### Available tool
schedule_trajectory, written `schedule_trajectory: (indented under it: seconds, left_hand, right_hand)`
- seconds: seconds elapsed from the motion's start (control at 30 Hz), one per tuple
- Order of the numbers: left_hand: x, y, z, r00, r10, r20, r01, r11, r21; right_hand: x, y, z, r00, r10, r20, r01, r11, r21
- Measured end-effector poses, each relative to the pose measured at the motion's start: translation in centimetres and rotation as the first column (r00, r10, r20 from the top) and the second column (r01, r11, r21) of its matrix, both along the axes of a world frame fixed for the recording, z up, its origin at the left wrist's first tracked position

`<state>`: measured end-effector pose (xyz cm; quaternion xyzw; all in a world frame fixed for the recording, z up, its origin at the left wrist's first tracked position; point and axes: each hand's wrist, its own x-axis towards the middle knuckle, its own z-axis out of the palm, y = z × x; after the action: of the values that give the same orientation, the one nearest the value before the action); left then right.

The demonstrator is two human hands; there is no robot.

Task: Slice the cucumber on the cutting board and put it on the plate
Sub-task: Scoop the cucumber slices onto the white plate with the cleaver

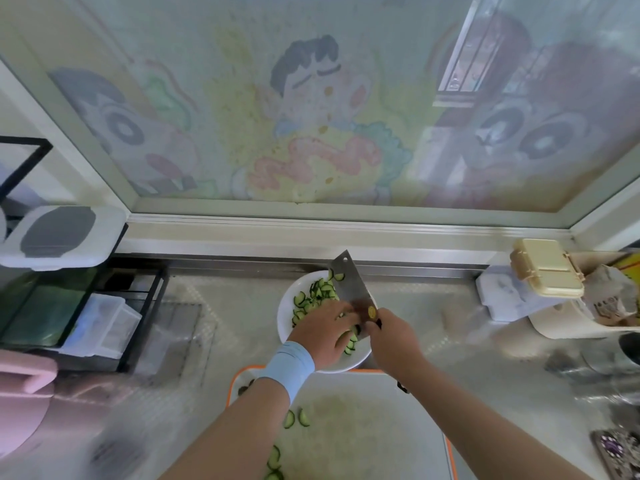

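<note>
- Cutting board (363,427): white w/ orange rim, nearest the person, mostly bare. Plate sits just beyond its far edge.
- Plate (282,318): white, round, already holds most of the cucumber.
- Cleaver (349,282): broad blade tilted over the plate, tip pointing away. A couple of slices cling near its far end.
- Right hand (394,341): wrapped tight round the cleaver handle, holding the blade over the plate.
- Left hand (325,336): light-blue wristband (291,367) on the wrist. Fingers look fairly straight, laid vs. the blade's side over the plate. Holds nothing I can see; fingertips blurred, so can't be sure.
- Cucumber slices (313,296): thin half-moons piled on the plate's left and middle. A few strays (296,418) lie on the board's left side, more by the bottom edge.
- Handling, my read: slices are light, wet, floppy and prob. sticky on steel, so they need wiping off, not shaking. Too thin to pinch 1 by 1. Better to scoop strays onto the flat blade, or gather w/ flat fingers, keeping fingers off the cutting edge.
- Progress: slicing looks done, transfer nearly so; the strays remain.
</note>
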<state>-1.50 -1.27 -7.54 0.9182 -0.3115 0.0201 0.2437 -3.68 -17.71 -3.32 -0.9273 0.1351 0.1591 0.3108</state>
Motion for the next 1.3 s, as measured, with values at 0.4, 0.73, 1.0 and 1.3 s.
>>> schedule_trajectory:
  seconds: [0.4, 0.73, 1.0, 1.3]
  left_hand:
    - [3.4, 2.4, 1.1, 0.974, 0.199, -0.105, -0.187, 0.976, 0.112]
    - [3.2, 2.1, 0.4, 0.964, 0.267, -0.012, -0.266, 0.963, 0.034]
    - [1.3, 3.5, 0.0, 0.951, 0.291, -0.1, -0.288, 0.957, 0.045]
    - [-10.5, 8.0, -2.0, 0.93, 0.351, -0.11, -0.359, 0.931, -0.068]
  right_hand:
    - [0.0, -0.6, 0.3, 0.998, 0.017, 0.057, -0.018, 1.0, 0.006]
    - [-0.4, -1.1, 0.1, 0.998, 0.049, 0.043, -0.049, 0.999, -0.008]
    - [-1.0, -1.5, 0.4, 0.999, 0.009, 0.031, -0.009, 1.0, -0.007]
    - [-11.7, 0.3, 0.7, 0.999, -0.054, -0.004, 0.054, 0.998, -0.017]
